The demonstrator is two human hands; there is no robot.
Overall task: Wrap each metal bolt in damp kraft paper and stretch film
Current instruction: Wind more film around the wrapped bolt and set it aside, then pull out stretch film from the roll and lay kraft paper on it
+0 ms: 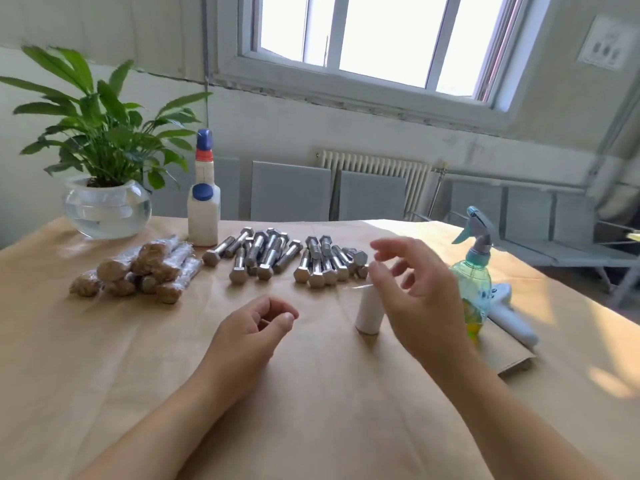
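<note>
Bare steel bolts (pixel 284 256) heaped beyond fingers (pixel 388 247), heads mostly toward viewer. Wrapped bolts (pixel 138 270) piled far left. White film roll (pixel 369 311) upright just below right fingers. Kraft paper (pixel 173 358) covers worktop.

A plain office-like workroom used for hand packing: a tabletop (pixel 104 358) covered in brown kraft paper (pixel 311 393), a white-framed window (pixel 374 46) above a ribbed radiator (pixel 374 168), scuffed painted walls, a row of grey waiting-room seats (pixel 519 209), and a leafy plant (pixel 100 126) in a glass bowl of water (pixel 107 213)
</note>
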